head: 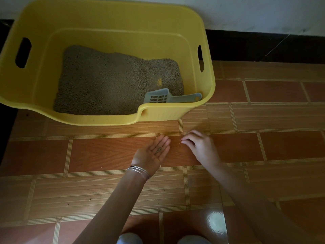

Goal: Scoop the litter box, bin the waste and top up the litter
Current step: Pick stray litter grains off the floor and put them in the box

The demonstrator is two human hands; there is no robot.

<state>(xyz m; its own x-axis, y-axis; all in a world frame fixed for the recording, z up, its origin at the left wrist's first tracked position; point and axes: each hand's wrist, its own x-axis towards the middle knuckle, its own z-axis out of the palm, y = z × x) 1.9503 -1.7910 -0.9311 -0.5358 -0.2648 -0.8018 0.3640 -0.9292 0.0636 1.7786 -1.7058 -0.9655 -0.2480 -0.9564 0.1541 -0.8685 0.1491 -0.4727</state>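
A yellow litter box [177, 113] stands on the tiled floor against the wall, with grey-brown litter [112, 81] spread over its bottom. A grey slotted scoop [158, 98] lies in the box's near right corner, its handle against the wall. In front of the box my left hand [154, 154] lies palm up with straight fingers, a few litter grains [159, 149] resting on it. Just to its right my right hand [198, 145] is over the floor, its fingertips pinched together at some loose grains [180, 142].
Orange-brown floor tiles [263, 147] stretch to the right and toward me. A dark skirting strip [263, 46] and a white wall run behind the box. My knees [130, 239] show at the bottom edge.
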